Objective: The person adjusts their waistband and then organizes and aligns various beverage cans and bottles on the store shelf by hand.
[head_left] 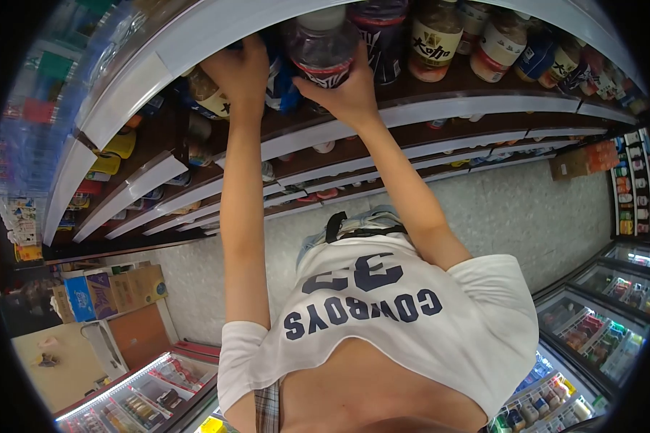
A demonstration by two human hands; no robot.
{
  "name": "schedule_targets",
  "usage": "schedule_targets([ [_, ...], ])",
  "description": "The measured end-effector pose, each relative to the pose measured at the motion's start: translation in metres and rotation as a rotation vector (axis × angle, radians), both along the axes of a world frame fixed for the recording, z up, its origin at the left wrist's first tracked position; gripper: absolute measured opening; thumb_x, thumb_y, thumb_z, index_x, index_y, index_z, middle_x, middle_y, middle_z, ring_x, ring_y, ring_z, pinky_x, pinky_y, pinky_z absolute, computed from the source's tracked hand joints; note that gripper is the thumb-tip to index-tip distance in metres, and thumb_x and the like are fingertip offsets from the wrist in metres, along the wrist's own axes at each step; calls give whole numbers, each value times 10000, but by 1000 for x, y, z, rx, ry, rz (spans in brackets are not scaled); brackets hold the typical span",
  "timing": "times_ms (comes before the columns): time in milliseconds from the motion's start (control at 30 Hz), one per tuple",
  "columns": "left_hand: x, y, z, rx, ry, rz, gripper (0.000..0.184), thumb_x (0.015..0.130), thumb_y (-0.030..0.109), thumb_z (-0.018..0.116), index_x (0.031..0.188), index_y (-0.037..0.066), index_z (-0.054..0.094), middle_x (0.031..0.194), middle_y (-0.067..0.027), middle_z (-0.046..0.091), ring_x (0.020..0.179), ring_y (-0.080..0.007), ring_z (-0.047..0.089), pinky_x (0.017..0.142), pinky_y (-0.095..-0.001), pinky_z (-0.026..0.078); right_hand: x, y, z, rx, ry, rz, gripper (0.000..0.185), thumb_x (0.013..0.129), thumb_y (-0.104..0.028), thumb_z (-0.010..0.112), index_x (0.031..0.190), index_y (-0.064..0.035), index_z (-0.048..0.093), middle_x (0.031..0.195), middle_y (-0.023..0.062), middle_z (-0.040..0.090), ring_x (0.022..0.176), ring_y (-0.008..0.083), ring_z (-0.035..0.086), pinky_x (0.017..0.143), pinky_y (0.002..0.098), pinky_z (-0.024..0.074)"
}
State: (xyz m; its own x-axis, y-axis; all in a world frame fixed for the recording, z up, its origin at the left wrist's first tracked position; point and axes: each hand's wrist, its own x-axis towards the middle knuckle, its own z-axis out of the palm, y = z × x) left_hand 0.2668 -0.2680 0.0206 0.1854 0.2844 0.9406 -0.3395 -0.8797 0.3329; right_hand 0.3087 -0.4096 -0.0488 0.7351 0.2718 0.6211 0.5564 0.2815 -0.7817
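Observation:
My right hand is closed around the lower part of a dark bottle with a pale cap and a red-edged label, at the front of the upper shelf. My left hand reaches onto the same shelf to its left, thumb and fingers apart, fingertips partly hidden. Beneath and beside it is a bottle with a cream label. Blue packaging stands between my two hands. Right of my right hand are another dark bottle and a brown bottle with a cream label.
More bottles, one with a pink and white label, line the curved shelf edge. Lower shelves hold more goods. Cartons stand at left, a brown box at right. Lit coolers are at the bottom corners.

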Motion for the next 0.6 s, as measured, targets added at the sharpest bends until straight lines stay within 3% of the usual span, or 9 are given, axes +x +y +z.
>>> schedule_targets([
  [67,6,2,-2,17,6,54,271,889,99,646,1066,-102,608,1025,-203,669,973,-288,626,913,-373,451,-3,-1,-5,21,-99,-102,795,633,-277,895,1184,-27,379,1072,176,659,1018,282,667,861,381,526],
  [167,19,13,-5,93,-33,140,257,866,94,653,1058,-73,625,1010,-201,672,968,-328,635,893,-382,463,-2,-12,-24,8,-118,-107,777,637,-269,908,1214,-32,444,1087,151,674,947,245,682,833,353,545],
  [233,18,17,-6,115,-29,159,235,846,103,672,1027,-43,643,961,-201,667,926,-349,643,869,-374,471,-12,-28,-19,-78,-283,-207,502,667,-212,890,1064,-29,642,1000,72,704,913,203,685,806,322,549],
  [267,12,19,-4,108,76,160,293,838,127,677,1080,-32,632,1004,-216,653,978,-364,623,885,-404,461,-24,-30,-10,73,-58,-134,330,691,-174,870,946,-48,702,925,29,706,889,179,682,799,311,545],
  [333,-5,20,-2,99,293,153,416,823,174,686,1188,-10,610,1090,-247,625,1081,-395,582,918,-463,442,-22,-39,-17,61,-78,-207,361,690,-165,874,982,-54,694,924,34,699,860,171,671,800,310,541],
  [433,-16,-4,27,454,339,445,244,815,164,690,1017,29,705,961,-229,679,960,-347,660,838,-449,493,-21,-44,-19,93,-69,-220,345,708,-132,866,991,-48,687,938,39,697,833,151,647,791,300,530],
  [600,-16,1,32,666,598,479,272,820,179,700,1040,21,686,991,-220,670,970,-337,650,865,-450,479,-20,-48,-17,63,-65,-175,352,713,-121,864,987,-38,659,917,14,671,820,127,620,771,284,513],
])
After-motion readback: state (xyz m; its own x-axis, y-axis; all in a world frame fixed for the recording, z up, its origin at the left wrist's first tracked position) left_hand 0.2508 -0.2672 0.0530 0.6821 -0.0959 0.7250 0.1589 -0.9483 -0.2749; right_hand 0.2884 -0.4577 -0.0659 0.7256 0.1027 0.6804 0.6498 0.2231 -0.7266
